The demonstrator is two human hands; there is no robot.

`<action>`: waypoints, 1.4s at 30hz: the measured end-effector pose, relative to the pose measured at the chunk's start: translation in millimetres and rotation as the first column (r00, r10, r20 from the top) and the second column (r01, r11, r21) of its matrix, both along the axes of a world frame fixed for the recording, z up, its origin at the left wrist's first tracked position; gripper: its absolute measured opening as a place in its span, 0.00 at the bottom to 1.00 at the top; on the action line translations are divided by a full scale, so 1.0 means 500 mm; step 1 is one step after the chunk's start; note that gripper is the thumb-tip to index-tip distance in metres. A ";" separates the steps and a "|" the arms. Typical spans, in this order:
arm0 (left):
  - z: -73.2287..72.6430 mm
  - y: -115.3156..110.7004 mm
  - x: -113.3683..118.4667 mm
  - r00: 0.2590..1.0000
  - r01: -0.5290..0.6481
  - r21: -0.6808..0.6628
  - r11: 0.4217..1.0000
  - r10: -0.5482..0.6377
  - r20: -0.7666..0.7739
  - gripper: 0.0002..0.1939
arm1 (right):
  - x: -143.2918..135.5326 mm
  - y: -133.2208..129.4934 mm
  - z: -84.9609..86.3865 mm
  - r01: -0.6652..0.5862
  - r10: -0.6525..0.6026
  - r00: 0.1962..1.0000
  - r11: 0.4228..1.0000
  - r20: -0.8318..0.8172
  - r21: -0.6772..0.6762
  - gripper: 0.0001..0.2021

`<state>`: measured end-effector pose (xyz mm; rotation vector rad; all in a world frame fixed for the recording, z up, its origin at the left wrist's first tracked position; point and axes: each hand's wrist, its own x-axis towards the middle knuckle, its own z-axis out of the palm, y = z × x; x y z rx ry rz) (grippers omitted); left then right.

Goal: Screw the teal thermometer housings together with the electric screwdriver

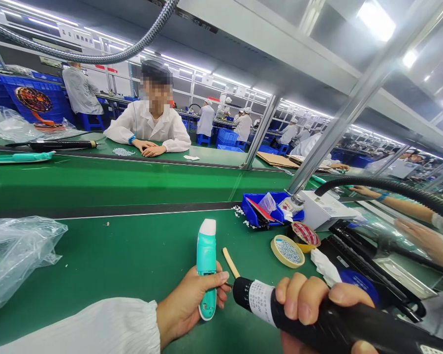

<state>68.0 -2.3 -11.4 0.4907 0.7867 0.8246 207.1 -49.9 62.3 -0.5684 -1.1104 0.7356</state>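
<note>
My left hand [186,300] is closed around a teal and white handheld device [206,248], held roughly upright above the green table, white end up. An opening shows in its lower teal part. In my right hand [308,297] is a black electric screwdriver [258,301] with a white label, lying nearly level and pointing left. Its bit reaches the fingertips of my left hand beside the device; whether it touches a screw is hidden. Behind the screwdriver's nose, a thin pale wooden stick [230,261] lies on the table.
Right of centre are a dish [299,263] of small screws, a tape roll [305,232], a blue bin [249,209] and a white box [325,211]. A clear plastic bag [22,255] lies left. Across the belt sits a co-worker [155,125]; another person's hand [424,241] shows at right.
</note>
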 end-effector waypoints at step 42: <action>0.010 0.000 0.000 0.991 0.132 0.003 0.991 -0.132 0.005 0.24 | -0.061 0.044 -0.024 -0.044 0.051 0.995 0.996 -0.087 0.078 0.08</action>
